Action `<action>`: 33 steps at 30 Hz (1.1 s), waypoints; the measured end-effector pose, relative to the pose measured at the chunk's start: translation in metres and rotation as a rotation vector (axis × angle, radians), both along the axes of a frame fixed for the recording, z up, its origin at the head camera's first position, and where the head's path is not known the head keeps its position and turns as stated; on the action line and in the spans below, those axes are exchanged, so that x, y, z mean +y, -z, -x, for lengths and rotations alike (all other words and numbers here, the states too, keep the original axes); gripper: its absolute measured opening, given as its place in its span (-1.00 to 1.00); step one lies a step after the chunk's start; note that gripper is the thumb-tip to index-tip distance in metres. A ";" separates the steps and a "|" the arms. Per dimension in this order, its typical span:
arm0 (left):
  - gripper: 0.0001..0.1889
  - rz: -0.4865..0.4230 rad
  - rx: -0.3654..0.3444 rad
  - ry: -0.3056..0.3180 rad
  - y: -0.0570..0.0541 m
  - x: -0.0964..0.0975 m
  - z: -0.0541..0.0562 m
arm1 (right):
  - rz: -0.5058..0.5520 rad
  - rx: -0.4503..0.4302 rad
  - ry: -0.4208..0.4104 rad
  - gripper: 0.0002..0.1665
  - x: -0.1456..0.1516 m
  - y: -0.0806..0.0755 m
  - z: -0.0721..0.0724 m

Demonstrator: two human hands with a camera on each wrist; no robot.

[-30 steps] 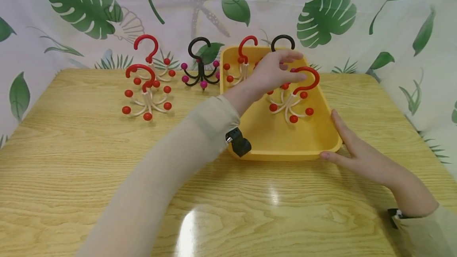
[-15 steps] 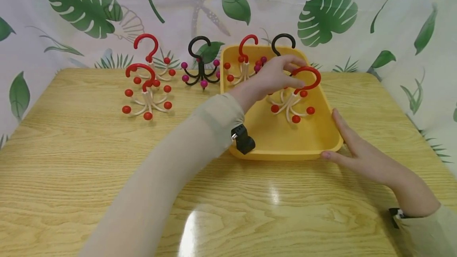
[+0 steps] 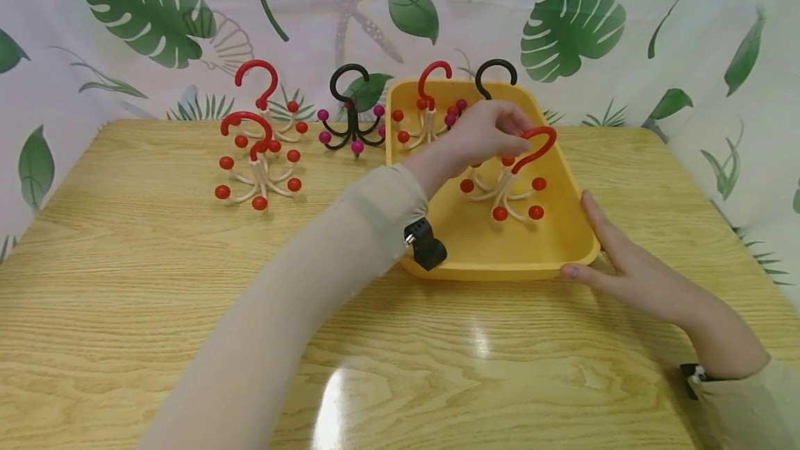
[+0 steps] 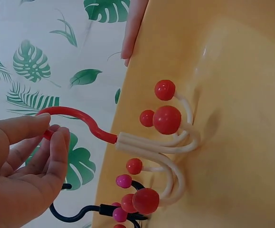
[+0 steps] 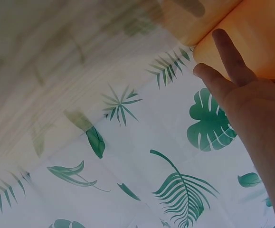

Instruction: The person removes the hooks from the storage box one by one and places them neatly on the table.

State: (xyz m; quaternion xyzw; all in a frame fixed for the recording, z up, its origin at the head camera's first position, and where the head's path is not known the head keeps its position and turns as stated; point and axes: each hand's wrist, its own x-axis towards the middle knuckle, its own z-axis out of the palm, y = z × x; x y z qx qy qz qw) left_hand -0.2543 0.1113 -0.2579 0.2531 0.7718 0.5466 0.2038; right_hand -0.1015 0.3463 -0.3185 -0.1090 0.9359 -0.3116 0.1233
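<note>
Red-hook hanger (image 4: 125, 140), pinched in L fingers (image 4: 58, 154), R hand (image 3: 637, 288) on yel. tub (image 3: 487, 248)

White leaf-printed cloth (image 3: 475, 26) behind a wood-grained table (image 3: 125, 283).

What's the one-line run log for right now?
left hand: pinches red-hooked hanger | right hand: touches yellow tray | yellow tray: on table

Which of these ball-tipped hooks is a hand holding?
The red-and-cream hook farthest right in the head view: it alone is held, its curved red end pinched by the left hand.
</note>
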 end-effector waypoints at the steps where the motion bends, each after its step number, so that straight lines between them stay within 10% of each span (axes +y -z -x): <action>1: -0.80 0.001 0.002 0.003 0.000 0.000 0.000 | -0.001 -0.001 0.001 0.21 0.000 0.000 0.000; 17: -0.76 -0.128 0.195 0.054 -0.042 -0.012 -0.026 | 0.013 -0.004 -0.006 0.19 -0.001 -0.001 0.000; 33: -0.76 -0.297 0.400 0.015 -0.061 -0.090 -0.062 | 0.003 0.003 -0.009 0.21 -0.002 0.000 0.000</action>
